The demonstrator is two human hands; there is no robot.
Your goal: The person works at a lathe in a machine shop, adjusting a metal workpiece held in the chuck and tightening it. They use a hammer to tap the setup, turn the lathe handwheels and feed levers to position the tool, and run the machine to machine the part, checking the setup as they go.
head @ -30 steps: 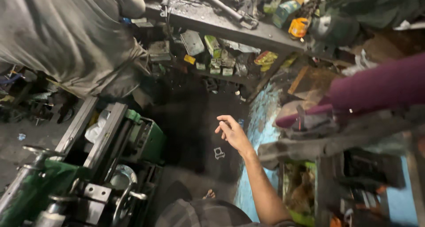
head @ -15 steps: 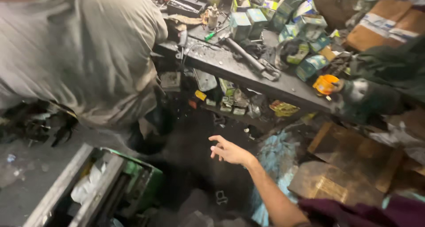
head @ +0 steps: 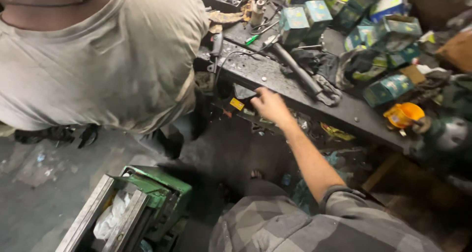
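- Landmark: we take the dark workbench (head: 295,92) as the reference for every position below.
- Our right hand (head: 268,104) reaches to the front edge of the workbench, the arm stretched out from the checked sleeve (head: 344,208). The fingers (head: 255,96) are loosely curled at the lip of the bench. We cannot tell whether they grasp anything or merely touch the edge.
- Our left hand is not in view.
- Just below the front edge, beside the fingertips, sits a small yellow tag (head: 237,103) on the shelf under the bench top, among dark, indistinct parts.
- On top of the workbench, just behind the hand, lies a long metal bar (head: 295,68). Teal cartons (head: 295,21) stand further back. An orange cup (head: 403,114) rests near the right end.
- Another person in a pale shirt (head: 98,55) stands close against the left end of the workbench. We judge it wise to keep the elbow in and approach from the front.
- A green machine (head: 142,203) stands on the floor, well apart from the bench front.
- We judge that a steady reach with a straight wrist suits this cluttered edge best.
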